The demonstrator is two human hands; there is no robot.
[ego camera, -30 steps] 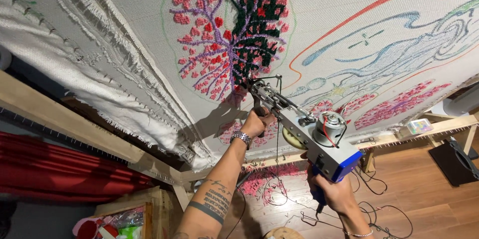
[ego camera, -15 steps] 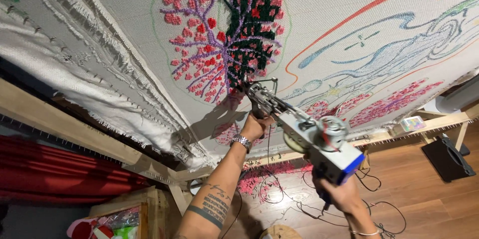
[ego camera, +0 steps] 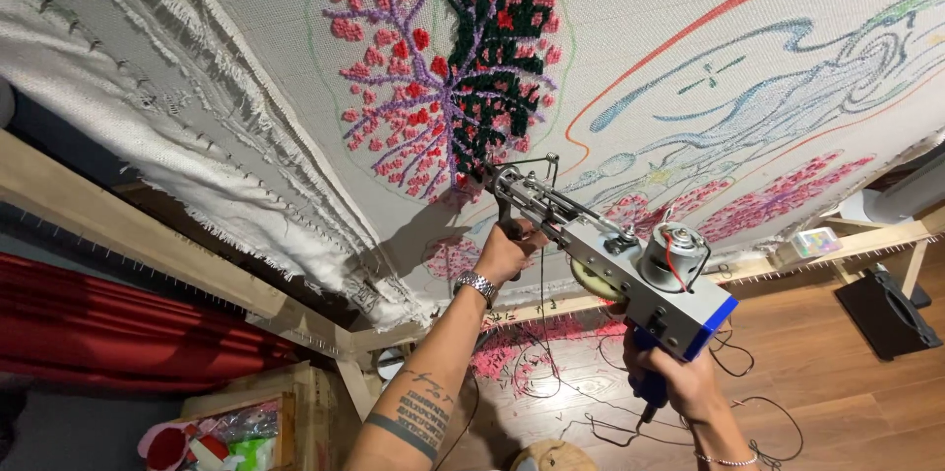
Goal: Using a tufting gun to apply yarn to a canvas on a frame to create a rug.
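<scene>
A: In the head view, what do the hands have hold of?

B: Both are on a tufting gun (ego camera: 630, 264), grey metal with a blue rear end. The left hand (ego camera: 509, 250) is closed around the front handle just behind the needle; there is a metal watch (ego camera: 478, 286) on that wrist. The right hand (ego camera: 672, 382) is wrapped shut around the blue grip underneath, near the bottom right.

A: And where is the gun?

B: Centre of the scene, its tip touching the stretched white cloth (ego camera: 689, 28) at the lower edge of a tufted patch (ego camera: 463, 67) of dark green, red, pink and purple yarn.

A: Anything about it?

B: The cloth is pinned on a wooden frame (ego camera: 148, 254). Drawn outlines and pink tufted areas run off to the right. Below, a cable (ego camera: 630, 427) lies on the wood floor (ego camera: 817, 373); a red curtain (ego camera: 108, 333) hangs at the far left.
</scene>
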